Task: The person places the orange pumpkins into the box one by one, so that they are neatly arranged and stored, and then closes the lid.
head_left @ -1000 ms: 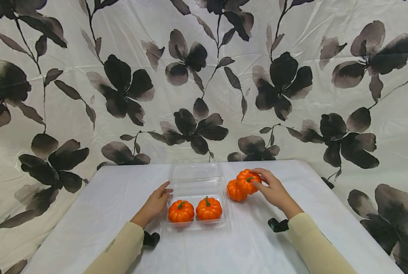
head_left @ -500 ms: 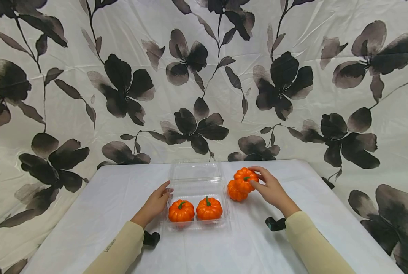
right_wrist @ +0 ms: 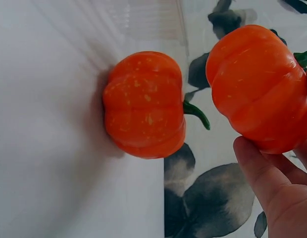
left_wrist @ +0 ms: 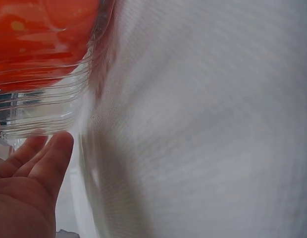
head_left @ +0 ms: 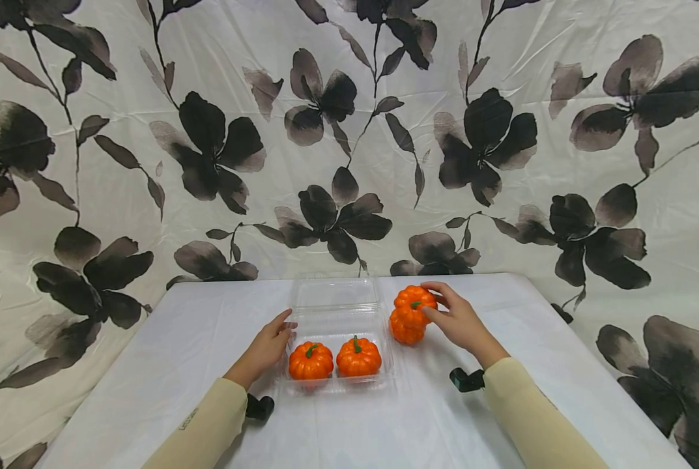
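Orange pumpkins, a pair with green stems, sit side by side in the near half of a clear plastic container on a white-covered table. The person's left hand, grasping nothing, touches the container's left side. Just right of the container, a third pumpkin rests on the table; above it, the right hand grips a fourth pumpkin. Farther back are the folded-back lid and a floral cloth.

Light was diffuse and moderately bright. Soft shadows lay on the table; faint sheen marked the patterned cloth beyond its far edge. Left wrist view appeared blurred.
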The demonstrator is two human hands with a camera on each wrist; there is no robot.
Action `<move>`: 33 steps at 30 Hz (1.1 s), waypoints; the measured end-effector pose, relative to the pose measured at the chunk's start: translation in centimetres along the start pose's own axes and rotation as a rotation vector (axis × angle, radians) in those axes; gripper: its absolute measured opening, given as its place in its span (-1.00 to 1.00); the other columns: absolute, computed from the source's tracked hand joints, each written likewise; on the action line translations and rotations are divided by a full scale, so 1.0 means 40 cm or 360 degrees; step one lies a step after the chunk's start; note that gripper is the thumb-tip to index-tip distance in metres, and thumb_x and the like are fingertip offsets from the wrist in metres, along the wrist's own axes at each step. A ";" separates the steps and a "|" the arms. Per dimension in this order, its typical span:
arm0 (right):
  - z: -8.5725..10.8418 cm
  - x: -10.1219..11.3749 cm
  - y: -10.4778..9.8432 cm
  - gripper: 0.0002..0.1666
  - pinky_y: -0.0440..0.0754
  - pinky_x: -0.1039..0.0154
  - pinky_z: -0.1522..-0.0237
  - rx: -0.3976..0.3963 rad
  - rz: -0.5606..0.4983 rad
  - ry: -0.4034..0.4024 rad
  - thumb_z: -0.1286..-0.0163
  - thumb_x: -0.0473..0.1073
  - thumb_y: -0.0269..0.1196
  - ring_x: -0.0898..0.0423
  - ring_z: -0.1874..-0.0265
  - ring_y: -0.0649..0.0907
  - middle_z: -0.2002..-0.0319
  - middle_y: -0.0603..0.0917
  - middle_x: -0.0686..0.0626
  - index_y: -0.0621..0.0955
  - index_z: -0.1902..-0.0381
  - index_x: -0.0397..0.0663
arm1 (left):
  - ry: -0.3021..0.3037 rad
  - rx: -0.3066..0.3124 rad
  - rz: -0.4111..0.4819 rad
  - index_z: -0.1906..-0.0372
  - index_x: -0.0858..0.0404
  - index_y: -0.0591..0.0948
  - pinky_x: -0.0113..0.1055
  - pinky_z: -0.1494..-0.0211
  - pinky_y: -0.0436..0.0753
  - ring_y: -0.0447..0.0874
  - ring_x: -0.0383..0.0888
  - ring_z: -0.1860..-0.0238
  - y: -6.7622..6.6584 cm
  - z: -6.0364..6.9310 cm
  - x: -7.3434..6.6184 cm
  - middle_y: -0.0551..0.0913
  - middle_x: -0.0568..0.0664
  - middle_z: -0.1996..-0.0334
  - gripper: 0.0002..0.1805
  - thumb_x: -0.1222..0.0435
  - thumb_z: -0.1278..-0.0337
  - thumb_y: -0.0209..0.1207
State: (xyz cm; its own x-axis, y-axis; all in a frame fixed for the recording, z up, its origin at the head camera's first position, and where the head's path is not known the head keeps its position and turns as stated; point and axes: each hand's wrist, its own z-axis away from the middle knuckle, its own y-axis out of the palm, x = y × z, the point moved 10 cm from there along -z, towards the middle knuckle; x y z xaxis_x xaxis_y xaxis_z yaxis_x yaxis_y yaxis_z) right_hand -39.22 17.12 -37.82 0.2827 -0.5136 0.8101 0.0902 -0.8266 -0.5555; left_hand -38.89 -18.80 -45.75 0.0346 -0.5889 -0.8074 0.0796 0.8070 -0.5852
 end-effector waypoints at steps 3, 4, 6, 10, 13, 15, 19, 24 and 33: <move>-0.003 0.006 0.003 -0.43 0.52 -0.10 -0.21 0.0006 0.0005 -0.0004 -0.40 -0.06 0.17 -0.20 -0.41 0.34 -0.41 0.35 -0.08 0.34 -0.35 0.18 | 0.0003 0.0000 0.0001 -0.53 0.17 0.04 0.15 -0.36 0.38 0.42 0.17 -0.31 -0.001 0.000 -0.001 0.42 0.21 -0.34 -0.38 0.23 -0.44 -0.18; -0.004 0.008 0.005 -0.43 0.53 -0.10 -0.21 0.0009 0.0002 -0.0006 -0.40 -0.06 0.17 -0.19 -0.40 0.35 -0.41 0.36 -0.08 0.35 -0.34 0.18 | 0.0005 0.0000 0.0001 -0.54 0.17 0.04 0.15 -0.36 0.39 0.42 0.17 -0.31 -0.001 -0.001 -0.001 0.42 0.21 -0.34 -0.37 0.23 -0.44 -0.18; -0.005 0.012 0.006 -0.44 0.54 -0.10 -0.20 0.0013 -0.0001 -0.0015 -0.40 -0.06 0.17 -0.19 -0.40 0.36 -0.40 0.37 -0.07 0.36 -0.33 0.19 | 0.0007 0.0001 0.0006 -0.54 0.17 0.04 0.15 -0.35 0.40 0.42 0.17 -0.31 -0.001 -0.001 -0.001 0.42 0.21 -0.34 -0.38 0.23 -0.44 -0.18; -0.009 0.021 0.010 -0.46 0.55 -0.10 -0.19 0.0022 0.0010 -0.0037 -0.40 -0.07 0.18 -0.20 -0.38 0.38 -0.38 0.39 -0.06 0.39 -0.31 0.22 | 0.0005 0.0008 0.0009 -0.54 0.17 0.03 0.15 -0.36 0.39 0.42 0.17 -0.31 0.000 -0.001 0.000 0.41 0.21 -0.35 -0.37 0.23 -0.44 -0.18; -0.012 0.029 0.013 -0.46 0.54 -0.10 -0.20 0.0026 0.0031 -0.0053 -0.39 -0.08 0.18 -0.19 -0.37 0.40 -0.37 0.41 -0.05 0.40 -0.31 0.23 | -0.0002 0.0011 0.0010 -0.54 0.16 0.03 0.16 -0.36 0.37 0.42 0.17 -0.31 0.000 -0.001 0.001 0.41 0.21 -0.35 -0.37 0.22 -0.44 -0.18; -0.014 0.035 0.015 -0.47 0.52 -0.10 -0.23 0.0027 0.0035 -0.0064 -0.39 -0.09 0.18 -0.17 -0.36 0.41 -0.35 0.42 -0.04 0.40 -0.31 0.22 | -0.0003 0.0012 0.0012 -0.54 0.16 0.03 0.17 -0.37 0.36 0.42 0.17 -0.31 0.000 -0.002 0.001 0.41 0.21 -0.35 -0.37 0.22 -0.45 -0.18; -0.018 0.047 0.020 -0.47 0.49 -0.07 -0.26 0.0029 0.0024 -0.0098 -0.38 -0.15 0.18 -0.13 -0.35 0.43 -0.32 0.45 -0.05 0.42 -0.29 0.16 | -0.0005 0.0009 0.0008 -0.54 0.16 0.03 0.17 -0.37 0.35 0.43 0.16 -0.31 0.000 -0.003 0.003 0.41 0.20 -0.35 -0.37 0.21 -0.45 -0.18; -0.023 0.052 0.030 -0.48 0.53 -0.03 -0.23 0.0043 0.0062 -0.0123 -0.37 -0.18 0.20 -0.11 -0.32 0.46 -0.31 0.45 -0.04 0.44 -0.28 0.16 | -0.0012 0.0005 0.0018 -0.54 0.17 0.03 0.17 -0.38 0.34 0.44 0.16 -0.30 0.000 -0.002 0.003 0.41 0.22 -0.35 -0.38 0.22 -0.45 -0.18; -0.032 0.072 0.044 -0.48 0.56 -0.03 -0.21 0.0066 0.0094 -0.0113 -0.37 -0.14 0.21 -0.04 -0.23 0.51 -0.24 0.52 -0.01 0.45 -0.27 0.23 | -0.0015 0.0004 0.0012 -0.54 0.16 0.03 0.16 -0.37 0.36 0.45 0.16 -0.30 0.002 -0.001 0.003 0.41 0.21 -0.35 -0.38 0.21 -0.46 -0.18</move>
State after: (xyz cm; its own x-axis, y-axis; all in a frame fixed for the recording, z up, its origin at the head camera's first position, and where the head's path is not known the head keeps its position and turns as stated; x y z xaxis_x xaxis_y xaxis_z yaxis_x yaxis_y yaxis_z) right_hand -39.46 13.91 -36.22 0.3554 -0.5425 0.7611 0.1105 -0.7842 -0.6106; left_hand -38.91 -18.81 -45.90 0.0445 -0.5833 -0.8110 0.0820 0.8112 -0.5790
